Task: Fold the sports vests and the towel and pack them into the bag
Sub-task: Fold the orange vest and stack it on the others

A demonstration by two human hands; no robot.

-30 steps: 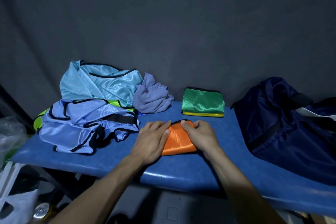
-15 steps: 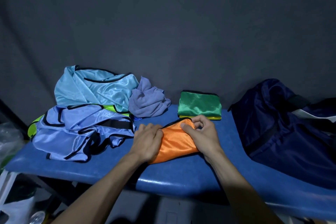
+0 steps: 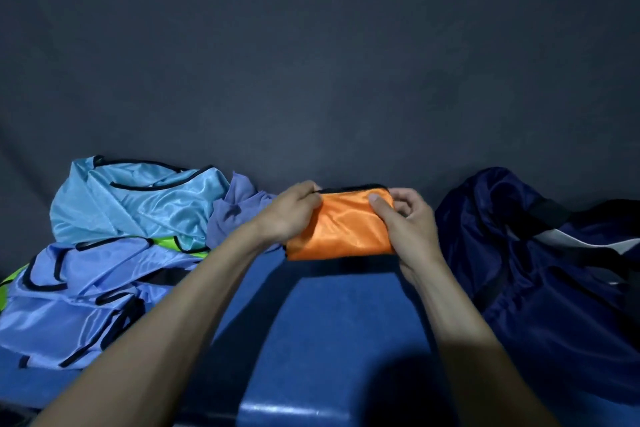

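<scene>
A folded orange vest point(image 3: 341, 230) hangs above the blue table point(image 3: 339, 329), held at both ends. My left hand point(image 3: 289, 215) grips its left edge and my right hand point(image 3: 407, 227) pinches its right edge, thumb on top. The vest hides the folded green vest behind it. On the left lie an unfolded light blue vest point(image 3: 135, 204), a periwinkle vest point(image 3: 79, 295) with black trim over a lime green one point(image 3: 187, 248), and a crumpled purple-grey towel point(image 3: 235, 215). A dark navy bag point(image 3: 540, 274) sits slumped on the right.
A dark grey backdrop point(image 3: 311, 62) rises right behind the table. The table's front edge point(image 3: 311, 411) is near the bottom of the view.
Both hands have lifted the folded orange vest off the table and carried it up and back, in front of the green vest. The view has moved closer.
</scene>
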